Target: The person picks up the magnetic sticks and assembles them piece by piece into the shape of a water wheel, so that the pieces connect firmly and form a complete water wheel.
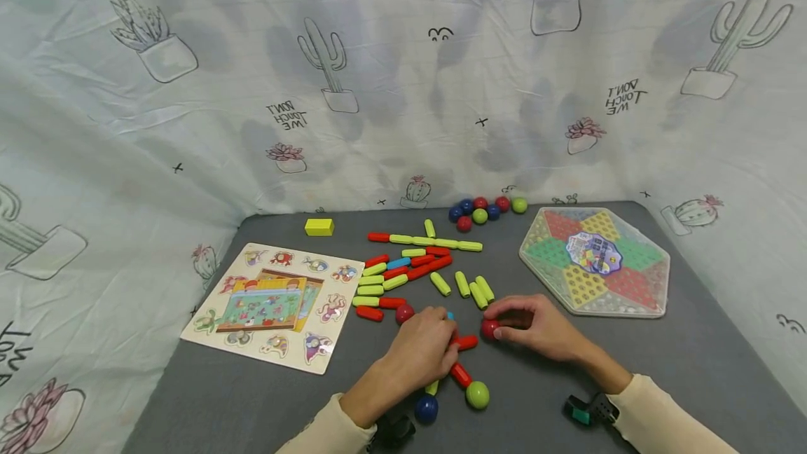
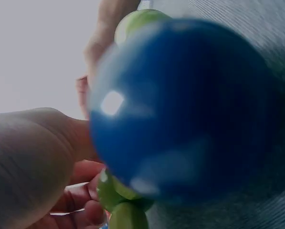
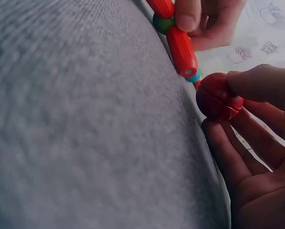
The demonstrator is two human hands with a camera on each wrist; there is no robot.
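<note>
Right hand (image 1: 545, 329): fingers pinching a red ball (image 1: 490, 329), thumb on one side, fingertips under the other, looks like so it can be turned and lined up. It's right by the end of a red stick; can't tell if touching. Left hand (image 1: 421, 347): fingers grasping the joined sticks (image 1: 461, 374) at the middle, likely to steady them; the hand covers most of that joint in the head view. Green ball (image 1: 478, 395) and blue ball (image 1: 426, 409) sit at near stick ends, probably as end caps. Second red ball (image 1: 405, 313) lies just beside the left hand.

Loose sticks (image 1: 370, 280) spread beyond the hands, spare balls (image 1: 464, 223) bunched at the back edge, probably kept within reach. Puzzle board (image 1: 299, 354) left with cards on it, hex game (image 1: 594, 254) right, yellow block (image 1: 319, 227) back left; seemingly set aside.

Counter (image 1: 517, 408) is dark grey, fabric-like. Wrinkled white curtain (image 1: 391, 139) with cactus prints hangs around it.
</note>
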